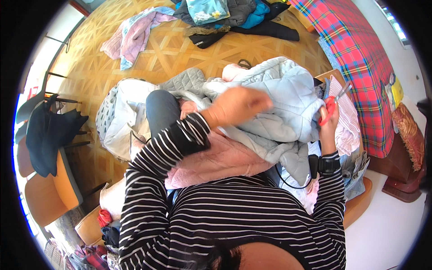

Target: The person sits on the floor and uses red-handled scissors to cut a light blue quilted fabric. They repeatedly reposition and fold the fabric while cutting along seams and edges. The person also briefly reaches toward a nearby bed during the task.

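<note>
Scissors with red handles (329,110) are in my right hand (330,126), their metal blades angled up and away to the right. This hand is at the right edge of a pale blue-grey quilted garment (281,91) bunched over my lap. My left hand (240,105), blurred, is over the middle of that garment with its fingers curled in. Whether anything is pinched in those fingers cannot be made out. Pink plush fabric (216,160) spreads across my lap, below the quilted cloth. A grey quilted piece (184,81) lies beyond my knee (163,109).
White fabric with a tree print (116,114) is heaped left of my knee. Farther off, a pink and blue garment (135,37) and piled dark jackets (243,20) lie on the parquet floor. Chairs (50,189) stand left; red plaid cloth (357,74) covers furniture at right. Striped fabric (346,125) lies beside my right hand.
</note>
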`<control>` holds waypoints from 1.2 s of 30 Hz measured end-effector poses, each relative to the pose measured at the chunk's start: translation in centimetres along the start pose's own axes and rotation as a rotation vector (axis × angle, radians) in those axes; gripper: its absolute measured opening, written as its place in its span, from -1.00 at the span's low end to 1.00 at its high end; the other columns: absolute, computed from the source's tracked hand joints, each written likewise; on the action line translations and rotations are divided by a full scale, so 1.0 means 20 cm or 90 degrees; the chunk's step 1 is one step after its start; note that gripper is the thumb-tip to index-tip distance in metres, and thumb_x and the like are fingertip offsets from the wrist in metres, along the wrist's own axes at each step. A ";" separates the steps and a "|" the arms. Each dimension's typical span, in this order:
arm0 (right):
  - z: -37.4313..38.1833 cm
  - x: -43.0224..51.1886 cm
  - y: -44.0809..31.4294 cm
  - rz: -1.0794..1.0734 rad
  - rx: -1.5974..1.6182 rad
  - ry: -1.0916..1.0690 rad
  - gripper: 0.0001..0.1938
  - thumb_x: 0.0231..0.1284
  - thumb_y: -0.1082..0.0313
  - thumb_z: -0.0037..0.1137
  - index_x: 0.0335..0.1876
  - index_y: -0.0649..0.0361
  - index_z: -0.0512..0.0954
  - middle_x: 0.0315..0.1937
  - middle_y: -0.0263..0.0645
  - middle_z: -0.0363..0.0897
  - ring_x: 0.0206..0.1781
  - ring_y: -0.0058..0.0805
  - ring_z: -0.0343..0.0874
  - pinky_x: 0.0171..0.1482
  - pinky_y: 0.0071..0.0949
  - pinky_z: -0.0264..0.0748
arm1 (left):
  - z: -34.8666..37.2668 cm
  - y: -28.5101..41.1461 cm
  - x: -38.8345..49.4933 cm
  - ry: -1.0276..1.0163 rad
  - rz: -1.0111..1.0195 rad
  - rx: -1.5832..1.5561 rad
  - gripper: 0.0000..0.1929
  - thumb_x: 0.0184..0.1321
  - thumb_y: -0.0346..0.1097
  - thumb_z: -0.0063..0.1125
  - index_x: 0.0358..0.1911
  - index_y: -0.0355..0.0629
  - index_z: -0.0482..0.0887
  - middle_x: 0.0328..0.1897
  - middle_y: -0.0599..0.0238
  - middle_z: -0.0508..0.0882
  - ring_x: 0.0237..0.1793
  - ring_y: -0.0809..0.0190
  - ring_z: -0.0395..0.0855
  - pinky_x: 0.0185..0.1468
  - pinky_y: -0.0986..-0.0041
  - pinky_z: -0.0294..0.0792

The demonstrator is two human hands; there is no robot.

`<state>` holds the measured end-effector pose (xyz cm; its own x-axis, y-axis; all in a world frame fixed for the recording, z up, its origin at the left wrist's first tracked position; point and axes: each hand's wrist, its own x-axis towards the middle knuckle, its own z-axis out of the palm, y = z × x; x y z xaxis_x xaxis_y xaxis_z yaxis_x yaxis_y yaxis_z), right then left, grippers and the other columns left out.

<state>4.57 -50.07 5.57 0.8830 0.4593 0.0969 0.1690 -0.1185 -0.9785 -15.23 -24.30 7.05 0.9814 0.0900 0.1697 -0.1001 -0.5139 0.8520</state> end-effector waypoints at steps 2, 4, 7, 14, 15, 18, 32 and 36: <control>0.01 -0.04 -0.02 -0.079 -0.025 -0.002 -0.83 0.14 0.48 0.06 -0.20 0.12 0.35 -0.36 -0.48 0.32 -0.35 -0.72 0.28 -0.25 -0.70 0.23 | -0.17 -0.16 0.07 0.046 -0.079 0.110 -0.73 0.29 -0.05 0.07 -0.20 -0.05 0.70 -0.32 0.24 0.73 -0.33 0.15 0.70 -0.25 0.41 0.49; 0.02 -0.07 -0.05 -0.119 -0.038 -0.002 -0.82 0.13 0.49 0.05 -0.19 0.16 0.34 -0.34 -0.44 0.33 -0.31 -0.67 0.31 -0.19 -0.68 0.26 | -0.29 -0.35 0.16 0.002 -0.179 0.244 -0.73 0.26 -0.04 0.07 -0.22 -0.02 0.71 -0.28 0.26 0.74 -0.27 0.19 0.70 -0.20 0.40 0.49; 0.04 -0.10 -0.07 -0.141 -0.034 0.000 -0.82 0.11 0.52 0.03 -0.18 0.21 0.33 -0.30 -0.38 0.37 -0.26 -0.63 0.36 -0.13 -0.65 0.29 | -0.36 -0.70 0.24 -0.230 -0.195 0.295 -0.71 0.19 -0.06 0.14 -0.10 0.01 0.69 -0.13 0.26 0.73 -0.10 0.16 0.67 -0.01 0.35 0.45; 0.04 -0.11 -0.11 -0.128 -0.037 -0.033 -0.78 0.11 0.53 0.06 -0.15 0.21 0.32 -0.27 -0.35 0.41 -0.23 -0.64 0.39 -0.09 -0.66 0.32 | -0.05 -1.15 0.19 -0.631 -0.301 0.120 -0.50 0.14 -0.14 0.11 0.17 -0.11 0.54 0.05 0.12 0.66 0.10 0.19 0.55 0.09 0.30 0.39; 0.05 -0.10 -0.11 -0.145 -0.039 -0.042 -0.76 0.11 0.54 0.08 -0.15 0.21 0.30 -0.28 -0.34 0.41 -0.23 -0.65 0.39 -0.09 -0.66 0.31 | -0.04 -1.13 0.18 -0.630 -0.288 0.088 -0.48 0.13 -0.14 0.13 0.20 -0.10 0.53 0.07 0.09 0.65 0.13 0.17 0.55 0.11 0.29 0.38; 0.05 -0.09 -0.12 -0.135 -0.006 -0.048 -0.77 0.07 0.58 -0.02 -0.15 0.23 0.31 -0.27 -0.32 0.37 -0.20 -0.59 0.37 -0.04 -0.59 0.30 | -0.08 -1.02 0.11 -0.484 -0.250 0.235 -0.51 0.09 -0.18 0.15 0.17 0.05 0.57 0.08 -0.01 0.64 0.13 -0.03 0.58 0.16 0.21 0.38; 0.06 -0.05 -0.19 -0.247 -0.051 0.102 -0.72 0.08 0.63 0.12 -0.14 0.19 0.33 -0.27 -0.37 0.36 -0.22 -0.67 0.36 -0.12 -0.67 0.32 | -0.95 -0.65 0.20 0.673 -0.145 0.313 -0.64 0.06 -0.30 0.13 0.00 -0.07 0.64 -0.17 0.02 0.72 -0.12 -0.04 0.69 -0.02 0.30 0.49; 0.09 -0.03 -0.23 -0.293 -0.098 0.105 -0.72 0.07 0.63 0.13 -0.17 0.19 0.32 -0.33 -0.42 0.33 -0.31 -0.75 0.31 -0.26 -0.73 0.30 | -1.03 -0.67 0.29 0.644 -0.126 0.154 -0.71 0.07 -0.38 0.13 -0.10 -0.23 0.60 -0.31 0.16 0.71 -0.39 0.29 0.68 -0.23 0.47 0.51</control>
<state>2.50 -48.31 9.64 0.7570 0.3508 0.5512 0.6083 -0.0705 -0.7906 -11.64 0.58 6.79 0.3724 0.8020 0.4670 0.1914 -0.5587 0.8069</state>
